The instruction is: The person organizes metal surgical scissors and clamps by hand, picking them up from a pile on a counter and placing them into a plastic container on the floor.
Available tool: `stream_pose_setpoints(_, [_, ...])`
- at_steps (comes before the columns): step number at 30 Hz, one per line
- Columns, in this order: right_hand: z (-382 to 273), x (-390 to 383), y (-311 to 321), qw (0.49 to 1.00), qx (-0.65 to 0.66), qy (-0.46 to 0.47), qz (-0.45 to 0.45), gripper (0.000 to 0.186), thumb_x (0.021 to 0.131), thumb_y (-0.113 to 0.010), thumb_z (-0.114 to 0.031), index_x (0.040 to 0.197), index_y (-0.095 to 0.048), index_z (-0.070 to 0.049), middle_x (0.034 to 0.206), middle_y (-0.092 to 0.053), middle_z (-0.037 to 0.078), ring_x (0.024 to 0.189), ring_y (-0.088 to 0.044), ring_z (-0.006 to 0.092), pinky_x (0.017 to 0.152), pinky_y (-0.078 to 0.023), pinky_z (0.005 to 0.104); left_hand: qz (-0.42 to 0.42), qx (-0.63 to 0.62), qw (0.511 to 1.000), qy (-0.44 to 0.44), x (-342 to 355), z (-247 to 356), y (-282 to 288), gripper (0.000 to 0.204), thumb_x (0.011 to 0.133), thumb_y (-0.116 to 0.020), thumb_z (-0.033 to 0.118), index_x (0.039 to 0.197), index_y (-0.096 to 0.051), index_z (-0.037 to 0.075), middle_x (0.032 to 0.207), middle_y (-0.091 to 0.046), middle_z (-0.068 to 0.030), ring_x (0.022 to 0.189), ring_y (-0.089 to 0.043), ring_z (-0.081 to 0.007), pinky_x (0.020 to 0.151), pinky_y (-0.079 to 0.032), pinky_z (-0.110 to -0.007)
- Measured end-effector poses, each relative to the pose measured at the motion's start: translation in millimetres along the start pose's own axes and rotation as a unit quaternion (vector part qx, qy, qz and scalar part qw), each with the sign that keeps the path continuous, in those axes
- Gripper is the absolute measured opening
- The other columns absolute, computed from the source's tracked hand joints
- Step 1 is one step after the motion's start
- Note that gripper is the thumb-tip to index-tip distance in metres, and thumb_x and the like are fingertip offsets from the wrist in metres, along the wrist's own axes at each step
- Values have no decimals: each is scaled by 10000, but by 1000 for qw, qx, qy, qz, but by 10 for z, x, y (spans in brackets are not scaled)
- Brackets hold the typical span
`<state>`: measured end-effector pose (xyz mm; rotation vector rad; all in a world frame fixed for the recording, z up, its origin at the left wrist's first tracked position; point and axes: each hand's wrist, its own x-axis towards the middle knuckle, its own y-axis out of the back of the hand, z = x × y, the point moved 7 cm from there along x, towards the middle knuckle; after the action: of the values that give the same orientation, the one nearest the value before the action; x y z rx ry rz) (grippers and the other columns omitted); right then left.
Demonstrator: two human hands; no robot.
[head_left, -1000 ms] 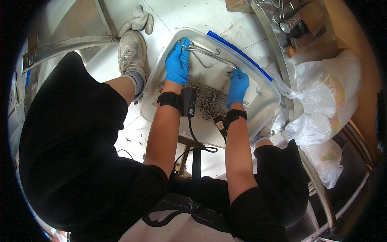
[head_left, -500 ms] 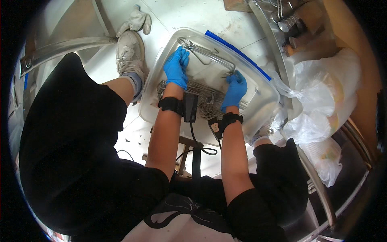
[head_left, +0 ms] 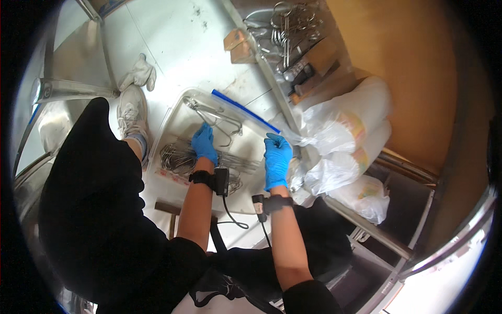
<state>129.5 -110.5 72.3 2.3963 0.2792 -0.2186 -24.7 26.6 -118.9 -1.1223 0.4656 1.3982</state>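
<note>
A translucent plastic bin [head_left: 166,121] stands on the floor before me, holding bent metal wire hooks. One small bundle of hooks [head_left: 222,116] lies at the bin's far side; a larger pile of wire hooks [head_left: 178,158] with ringed ends lies nearer to me. Over the bin's middle, between bundle and pile, is my blue-gloved left hand [head_left: 204,145]. Its fingers are bent together, and anything within them is hidden. My blue-gloved right hand [head_left: 278,161] is raised at the bin's right side, apart from the bundle. Its fingers are curled, and I cannot make out anything in them.
A blue strip [head_left: 246,110] runs along the bin's far right edge. Right of it stands a metal-edged shelf with ringed metal tools [head_left: 286,31] and white plastic bags [head_left: 334,131]. A shoe [head_left: 132,111] and a loose glove [head_left: 139,73] are at the left.
My right hand has left the bundle of hooks and moved to the bin's right side. My left hand has drawn back from the bundle's far end toward the pile. The view has swung right.
</note>
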Motion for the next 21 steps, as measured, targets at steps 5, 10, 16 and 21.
stream_pose_setpoints(5, [-1175,-90,709,994,-57,47,-86,191,801,-596,-77,983,-633,-31,798,-630,30,618,-495,68,568,-414,200,-87,-32,989,119,33,-365,-307,70,803,-538,77,750,-536,123,714,-478,20,656,-444,-103,620,-360,-217])
stream_pose_setpoints(10, [-2082,-528,1386,994,-60,46,-83,192,839,-542,-76,1005,-634,-45,829,-642,26,557,-445,39,506,-361,169,-69,-152,963,210,-13,-356,-585,67,802,-489,69,792,-518,9,866,-560,-107,805,-528,-228,789,-432,-350])
stream_pose_setpoints(16, [-1976,-677,1628,997,-1,35,-71,200,836,-545,-111,988,-637,-20,820,-646,42,524,-422,37,482,-328,173,-86,-167,960,208,135,-604,-434,169,813,-476,78,939,-500,-32,970,-521,-134,933,-504,-276,895,-393,-360])
stream_pose_setpoints(21, [-2156,-700,1547,997,-30,43,-62,203,843,-566,-150,982,-640,-22,826,-647,50,556,-475,52,509,-372,185,-85,-183,960,195,102,-478,-363,239,824,-461,56,1024,-508,-65,1110,-516,-200,1061,-498,-324,960,-373,-404])
